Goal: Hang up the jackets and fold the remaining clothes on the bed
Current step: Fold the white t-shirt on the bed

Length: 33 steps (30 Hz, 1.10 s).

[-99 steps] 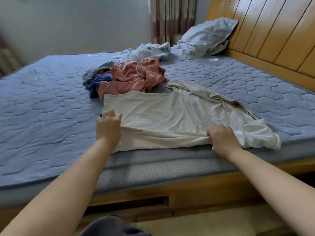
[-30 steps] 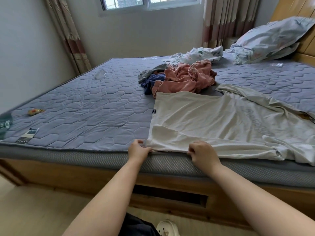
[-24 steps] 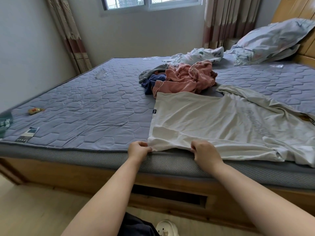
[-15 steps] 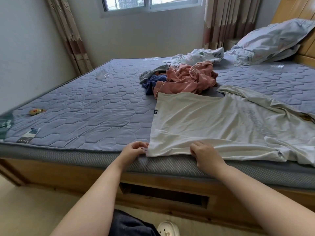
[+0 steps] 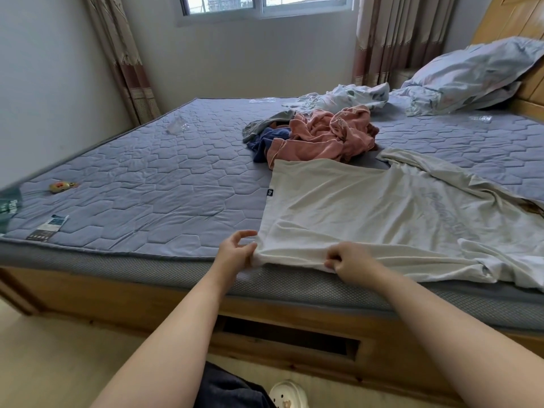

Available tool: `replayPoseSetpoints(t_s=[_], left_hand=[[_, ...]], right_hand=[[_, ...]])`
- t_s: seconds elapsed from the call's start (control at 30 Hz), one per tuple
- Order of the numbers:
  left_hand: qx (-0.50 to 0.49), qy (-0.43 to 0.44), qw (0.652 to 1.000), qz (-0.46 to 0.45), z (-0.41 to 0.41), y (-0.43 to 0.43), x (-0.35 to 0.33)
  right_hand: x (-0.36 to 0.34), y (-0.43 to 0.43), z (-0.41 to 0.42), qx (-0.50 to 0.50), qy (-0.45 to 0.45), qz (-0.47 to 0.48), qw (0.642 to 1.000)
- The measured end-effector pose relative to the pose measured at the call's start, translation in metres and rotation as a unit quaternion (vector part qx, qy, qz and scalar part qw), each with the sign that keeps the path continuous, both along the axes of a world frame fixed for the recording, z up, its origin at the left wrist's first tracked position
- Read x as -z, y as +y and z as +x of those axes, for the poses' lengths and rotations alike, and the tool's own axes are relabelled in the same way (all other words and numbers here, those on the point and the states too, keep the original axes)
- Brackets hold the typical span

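Head view: cream T-shirt (image 5: 368, 216) lies spread on the bed (image 5: 147, 187), its hem at the near mattress edge. Left hand (image 5: 235, 251): grip pinches the shirt's near left corner. Right hand (image 5: 350, 263): grip clenched on the near hem, near the left. Heap of clothes (image 5: 323, 136) touches the shirt's far edge.

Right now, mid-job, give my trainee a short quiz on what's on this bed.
1. True or false: the left hand and the right hand both pinch the near edge of the cream T-shirt.
2. Which item lies crumpled just beyond the T-shirt? A) pink garment B) black jacket C) green towel
3. Fill in: the pillow leans against the wooden ____.
Key: 1 true; 2 A; 3 headboard.
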<state>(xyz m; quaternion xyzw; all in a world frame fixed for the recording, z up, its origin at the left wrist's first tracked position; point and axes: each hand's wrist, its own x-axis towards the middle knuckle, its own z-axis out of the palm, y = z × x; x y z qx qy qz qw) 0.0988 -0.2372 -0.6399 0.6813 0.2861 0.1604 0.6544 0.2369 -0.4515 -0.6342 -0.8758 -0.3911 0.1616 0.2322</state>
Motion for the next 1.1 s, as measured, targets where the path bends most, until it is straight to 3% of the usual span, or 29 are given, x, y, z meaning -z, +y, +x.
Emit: replayPoseSetpoints(t_s=[0.1, 0.23, 0.4, 0.5, 0.57, 0.63, 0.7, 0.8, 1.03, 1.1], left_hand=[[0.034, 0.09, 0.984, 0.153, 0.005, -0.002, 0.003], [0.089, 0.12, 0.976, 0.156, 0.002, -0.001, 0.003], [0.131, 0.121, 0.983, -0.037, -0.01, 0.013, 0.004], [0.166, 0.147, 0.974, -0.042, -0.012, 0.016, 0.008], [0.155, 0.177, 0.972, 0.022, -0.01, 0.014, 0.011], [0.11, 0.204, 0.965, 0.122, -0.003, 0.008, 0.011], [0.042, 0.23, 0.927, 0.292, 0.007, 0.0, 0.007], [0.005, 0.183, 0.862, 0.473, 0.029, -0.024, 0.002], [0.216, 0.119, 0.768, 0.592, 0.095, -0.119, 0.015], [0.242, 0.094, 0.761, 0.595, 0.115, -0.14, 0.015]], right_hand=[[-0.004, 0.001, -0.003, -0.03, 0.002, -0.054, 0.998], [0.005, 0.003, -0.008, -0.041, -0.074, -0.04, 0.996], [0.001, 0.001, -0.001, -0.022, -0.012, 0.001, 1.0], [0.005, 0.006, 0.002, 0.015, -0.135, 0.058, 0.989], [0.015, 0.009, 0.005, 0.054, -0.225, 0.062, 0.971], [0.023, 0.011, 0.01, 0.057, -0.21, -0.027, 0.976], [0.025, 0.012, 0.014, 0.034, -0.162, -0.101, 0.981], [0.026, 0.006, 0.019, 0.043, -0.152, -0.04, 0.987], [0.016, -0.066, 0.049, 0.095, -0.243, -0.087, 0.962], [0.009, -0.099, 0.06, 0.126, -0.245, -0.1, 0.956]])
